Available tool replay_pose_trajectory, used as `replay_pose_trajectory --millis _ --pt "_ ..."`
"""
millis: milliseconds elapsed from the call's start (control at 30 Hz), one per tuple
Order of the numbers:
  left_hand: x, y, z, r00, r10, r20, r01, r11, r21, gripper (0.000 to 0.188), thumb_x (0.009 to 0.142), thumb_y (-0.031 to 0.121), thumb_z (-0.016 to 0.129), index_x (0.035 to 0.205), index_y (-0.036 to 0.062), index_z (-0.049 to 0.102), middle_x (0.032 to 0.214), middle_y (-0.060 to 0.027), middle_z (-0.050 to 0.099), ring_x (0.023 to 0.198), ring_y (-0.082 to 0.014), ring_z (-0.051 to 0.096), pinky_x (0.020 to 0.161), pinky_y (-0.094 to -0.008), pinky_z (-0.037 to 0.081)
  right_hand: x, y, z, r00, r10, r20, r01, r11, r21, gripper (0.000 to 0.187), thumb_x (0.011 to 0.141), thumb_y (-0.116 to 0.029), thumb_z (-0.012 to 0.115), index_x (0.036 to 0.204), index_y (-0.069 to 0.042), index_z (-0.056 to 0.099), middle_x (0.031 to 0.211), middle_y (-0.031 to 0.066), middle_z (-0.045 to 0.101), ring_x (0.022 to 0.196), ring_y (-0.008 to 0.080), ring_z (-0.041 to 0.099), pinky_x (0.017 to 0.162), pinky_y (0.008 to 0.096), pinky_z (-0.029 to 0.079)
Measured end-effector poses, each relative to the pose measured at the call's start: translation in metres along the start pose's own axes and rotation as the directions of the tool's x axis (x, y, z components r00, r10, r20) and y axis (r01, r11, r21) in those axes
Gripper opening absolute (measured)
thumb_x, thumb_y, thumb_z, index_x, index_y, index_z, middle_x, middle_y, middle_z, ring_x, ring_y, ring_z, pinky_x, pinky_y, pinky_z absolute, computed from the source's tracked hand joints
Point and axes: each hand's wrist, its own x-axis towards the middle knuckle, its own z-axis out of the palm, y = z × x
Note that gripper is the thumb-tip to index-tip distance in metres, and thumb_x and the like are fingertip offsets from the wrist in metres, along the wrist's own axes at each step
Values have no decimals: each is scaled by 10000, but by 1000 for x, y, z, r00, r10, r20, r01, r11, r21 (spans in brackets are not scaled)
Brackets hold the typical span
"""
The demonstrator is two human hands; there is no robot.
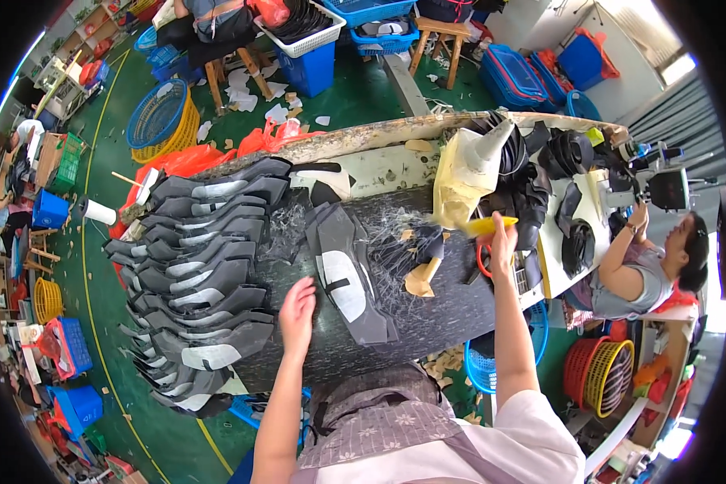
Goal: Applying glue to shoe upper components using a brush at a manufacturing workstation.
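A dark grey shoe upper piece point(343, 278) with a white patch lies on the black work surface in front of me. Just left of it hovers my left hand point(298, 308), fingers stretched out and holding nothing. My right hand point(502, 240) is closed round a yellow-handled tool point(492, 225), apparently a brush; its far end is blurred beside a yellow-coated container point(460, 181) with a pale spout. Dried stringy residue point(399, 242) and a tan scrap point(422, 278) lie between the upper piece and my right hand. Overlapping rows of similar uppers point(206, 266) cover the table's left side.
A raised rim point(363, 133) runs along the table's far edge. Red-handled scissors point(483, 260) lie near my right hand, with black parts point(573, 153) beyond. Another person point(637, 270) sits at a machine on the right. A blue basket point(480, 367) stands below the table's right corner.
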Motion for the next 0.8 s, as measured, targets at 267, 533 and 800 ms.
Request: replay_pose_trajectory --millis 267,533,800 --pt "46 -13 33 944 -281 175 304 945 -119 684 744 -39 647 1337 -34 306 1168 -126 529 987 -139 546 828 -264 464 -110 -24 137 551 126 825 -166 985 -40 189 860 -190 533 852 -4 508 764 95 623 646 133 609 618 270 510" --pt "53 -15 28 921 -354 163 383 899 -211 715 733 -33 662 1333 -75 276 1128 -123 537 953 -143 548 845 -262 446 -91 -21 184 591 113 799 64 980 -187 238 816 -216 534 838 21 540 637 101 606 544 150 591 526 270 474" --pt "61 -9 25 899 -398 180 429 882 -195 593 733 -78 629 1278 -54 396 1025 -93 599 928 -144 571 830 -266 459 -117 14 136 737 20 676 20 998 -51 232 896 -243 528 909 -11 517 760 74 634 647 118 607 595 244 488"
